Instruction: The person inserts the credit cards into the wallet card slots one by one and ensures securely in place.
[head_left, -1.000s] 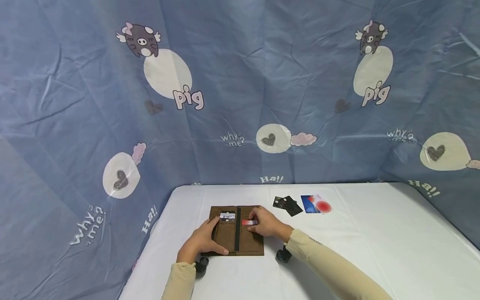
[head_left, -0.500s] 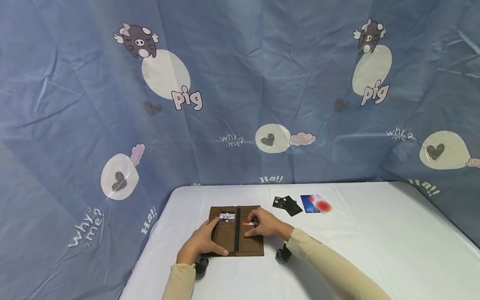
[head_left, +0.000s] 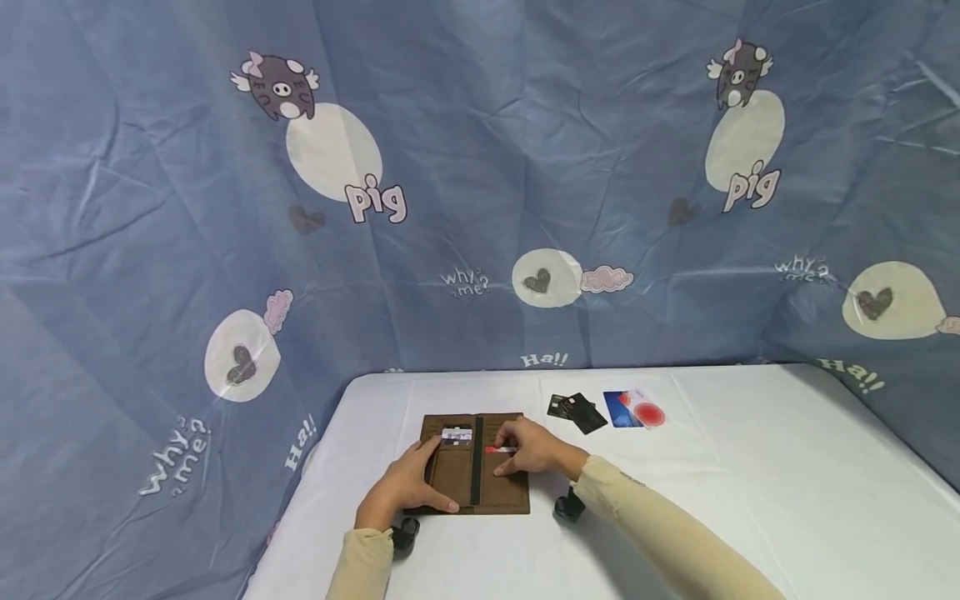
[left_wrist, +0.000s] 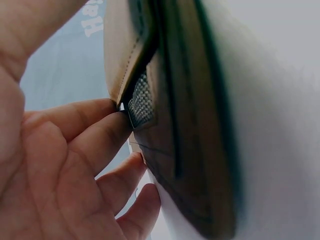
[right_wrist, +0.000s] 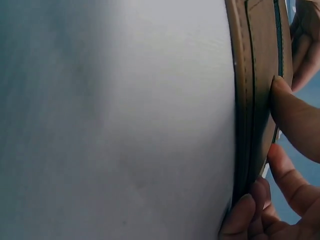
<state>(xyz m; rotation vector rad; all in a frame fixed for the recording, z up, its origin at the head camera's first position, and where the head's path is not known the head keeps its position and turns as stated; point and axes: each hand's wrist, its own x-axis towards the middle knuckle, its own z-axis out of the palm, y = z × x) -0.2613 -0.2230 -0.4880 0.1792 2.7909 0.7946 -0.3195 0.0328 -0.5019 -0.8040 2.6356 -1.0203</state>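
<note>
Wallet (head_left: 453, 479), brown, oblong, stitched edges (right_wrist: 243, 50), woven lining (left_wrist: 142, 100), thin red-edged card (head_left: 492, 449)

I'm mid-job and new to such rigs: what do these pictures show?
No machine: a person's bare left hand and right hand. The wide picture comes from a head camera, the close ones from wrist cameras. On the white table lies an open wallet. The left hand rests on the wallet's left half; the right hand touches the other half at a red card; whether it grips the card isn't clear. Farther right lie black cards, then a blue card and a pale card.
</note>
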